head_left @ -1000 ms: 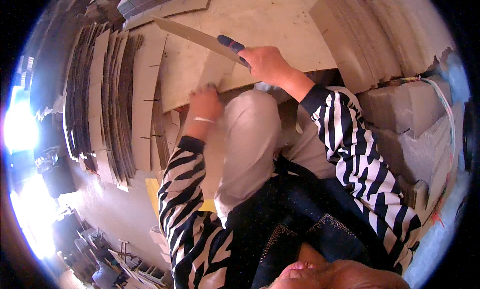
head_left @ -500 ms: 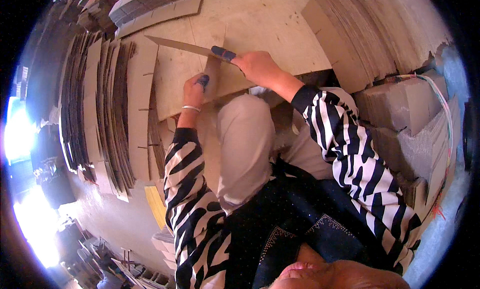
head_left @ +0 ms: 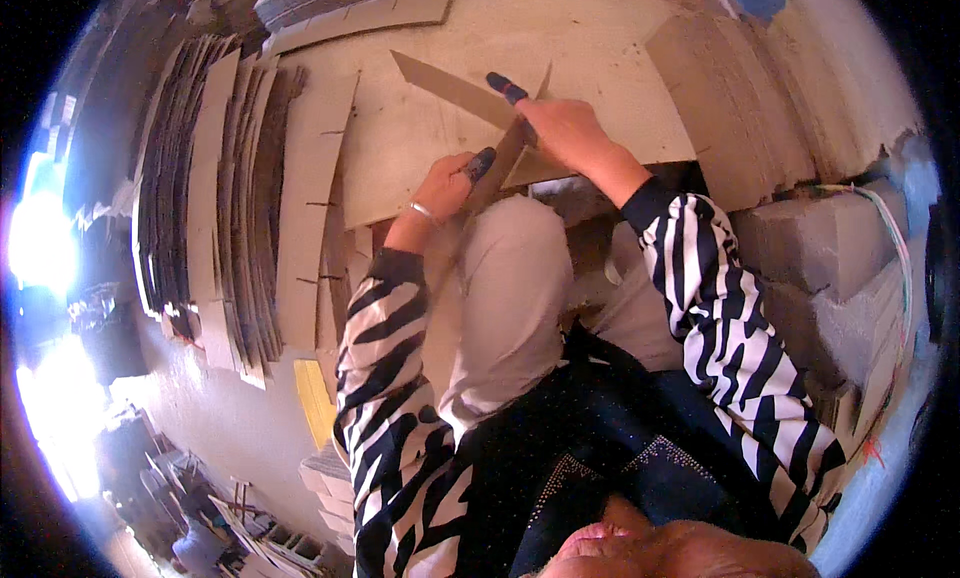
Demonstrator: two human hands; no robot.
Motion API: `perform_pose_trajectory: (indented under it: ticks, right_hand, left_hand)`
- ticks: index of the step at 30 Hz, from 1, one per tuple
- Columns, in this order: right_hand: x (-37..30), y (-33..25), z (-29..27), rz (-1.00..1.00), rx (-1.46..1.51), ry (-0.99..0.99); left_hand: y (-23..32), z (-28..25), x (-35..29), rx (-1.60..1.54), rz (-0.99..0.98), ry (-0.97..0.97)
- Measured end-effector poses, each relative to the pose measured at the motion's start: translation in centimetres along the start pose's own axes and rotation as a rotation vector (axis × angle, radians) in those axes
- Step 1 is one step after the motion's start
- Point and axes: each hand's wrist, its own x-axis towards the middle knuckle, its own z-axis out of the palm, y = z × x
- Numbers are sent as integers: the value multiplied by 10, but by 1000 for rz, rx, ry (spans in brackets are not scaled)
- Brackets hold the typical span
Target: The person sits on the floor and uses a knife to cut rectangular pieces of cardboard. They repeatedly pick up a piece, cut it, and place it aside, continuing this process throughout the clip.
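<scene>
My left hand (head_left: 445, 186), with a dark covering on its thumb, grips a narrow brown cardboard strip (head_left: 490, 181) that slants up and to the right. My right hand (head_left: 572, 133), its thumb covered the same way, holds a second cardboard strip (head_left: 450, 90) that points to the upper left. Just by my right hand the two strips cross; whether they are slotted together I cannot tell. Both are held over the near edge of a pale wooden board (head_left: 590, 63), above my knee. The fingers beneath the strips are partly hidden.
On the left, a long row of cardboard strips (head_left: 212, 178) stands on edge, with a slotted strip (head_left: 310, 218) at its right end. More cardboard lies stacked at right (head_left: 720, 108) and at the far left (head_left: 370, 20). Cables (head_left: 885, 218) hang at the right.
The whole view has shifted, so the surroundings sit further right. My left hand has come closer to my right, and its strip now leans more to the right, crossing the other strip.
</scene>
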Motion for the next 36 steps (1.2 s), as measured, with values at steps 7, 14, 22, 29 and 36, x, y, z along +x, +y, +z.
perform_pose_trajectory:
  ticks: [7,14,22,29,36]
  right_hand:
    - [1,-3,8,12,16,-77]
    - [-3,9,14,-38,42,35]
    - [-4,-6,11,-302,131,313]
    - [-3,-4,12,-195,14,124]
    - [-4,18,17,-102,11,94]
  left_hand:
    - [-40,-111,-37,1633,-332,856]
    - [-72,-125,-21,1511,-388,676]
    - [-32,-141,-32,1237,-260,719]
    - [-13,-60,19,924,-73,757]
    - [5,-43,34,850,125,592]
